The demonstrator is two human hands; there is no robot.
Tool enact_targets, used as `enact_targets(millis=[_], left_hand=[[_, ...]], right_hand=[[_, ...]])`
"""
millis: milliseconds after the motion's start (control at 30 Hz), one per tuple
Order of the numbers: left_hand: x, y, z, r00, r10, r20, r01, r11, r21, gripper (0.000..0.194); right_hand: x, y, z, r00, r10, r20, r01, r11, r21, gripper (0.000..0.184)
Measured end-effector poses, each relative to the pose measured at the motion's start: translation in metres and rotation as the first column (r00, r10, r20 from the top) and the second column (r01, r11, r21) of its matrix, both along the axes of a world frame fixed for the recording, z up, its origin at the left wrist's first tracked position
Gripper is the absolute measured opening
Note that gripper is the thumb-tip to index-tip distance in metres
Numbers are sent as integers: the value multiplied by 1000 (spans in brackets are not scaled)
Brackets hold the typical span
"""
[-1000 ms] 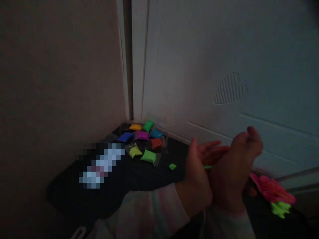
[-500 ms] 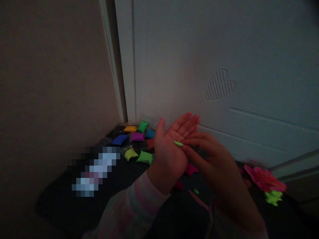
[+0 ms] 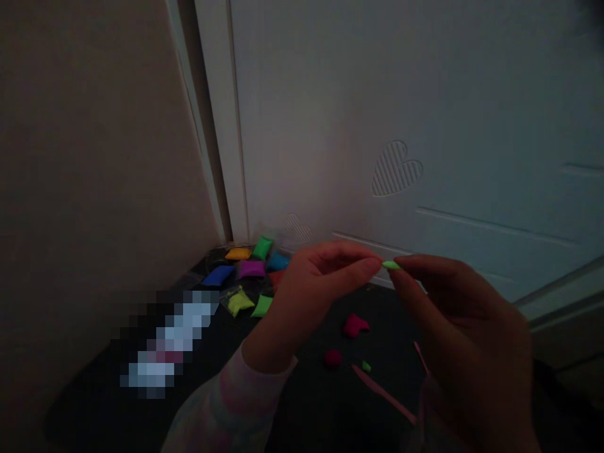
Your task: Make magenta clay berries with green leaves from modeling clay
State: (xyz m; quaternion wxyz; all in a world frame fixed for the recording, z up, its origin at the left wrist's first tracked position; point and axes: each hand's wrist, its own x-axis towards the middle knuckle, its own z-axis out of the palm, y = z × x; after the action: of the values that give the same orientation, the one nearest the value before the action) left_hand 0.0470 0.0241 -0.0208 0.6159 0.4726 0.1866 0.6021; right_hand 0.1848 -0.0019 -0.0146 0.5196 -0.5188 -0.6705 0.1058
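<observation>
Green clay (image 3: 391, 265) between both hands' fingertips (image 3: 377, 263)

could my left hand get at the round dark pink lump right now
Probably yes: nothing shows between your left hand and the round dark pink lump, though that hand's fingertips are on the small green piece.

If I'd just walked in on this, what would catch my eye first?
Probably the small bright green piece, pinched between the fingertips of the left hand and the right hand, above the dark surface. Next, the cluster of colourful packets at the back, near the corner, and the striped heart on the pale panel behind.
</observation>
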Motion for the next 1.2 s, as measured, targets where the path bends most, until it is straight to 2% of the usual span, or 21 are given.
enact_targets(millis=[133, 467, 567, 700, 900, 1067, 1133, 1200], left_hand=[[2, 2, -1, 999, 47, -27, -47, 999, 8, 5], [2, 6, -5, 999, 34, 14, -34, 999, -2, 4], [4, 6, -3, 993, 97, 67, -98, 995, 8, 10], [6, 4, -2, 987, 158, -3, -158, 987, 8, 6], [5, 1, -3, 997, 66, -50, -67, 998, -7, 12], [3, -1, -3, 998, 38, -51, -38, 999, -4, 9], [1, -4, -4, 998, -8, -59, 6, 999, -40, 9], [-2, -9, -8, 995, -81, -52, 76, 993, -94, 8]], right_hand=[[-1, 1, 0, 1000, 11, 22, -11, 1000, 16, 10], [-2, 0, 1, 997, 53, 51, -57, 995, 78, 9], [-3, 0, 0, 998, 58, 28, -60, 995, 85, 11], [-4, -1, 2, 998, 56, 30, -58, 995, 78, 11], [-2, 1, 1, 996, 83, 19, -84, 995, 59, 11], [-2, 2, -1, 990, 71, -118, -65, 996, 60, 19], [-2, -2, -1, 971, 117, -210, -116, 993, 17, 18], [-1, -7, -3, 943, 188, -274, -217, 973, -81, 12]])
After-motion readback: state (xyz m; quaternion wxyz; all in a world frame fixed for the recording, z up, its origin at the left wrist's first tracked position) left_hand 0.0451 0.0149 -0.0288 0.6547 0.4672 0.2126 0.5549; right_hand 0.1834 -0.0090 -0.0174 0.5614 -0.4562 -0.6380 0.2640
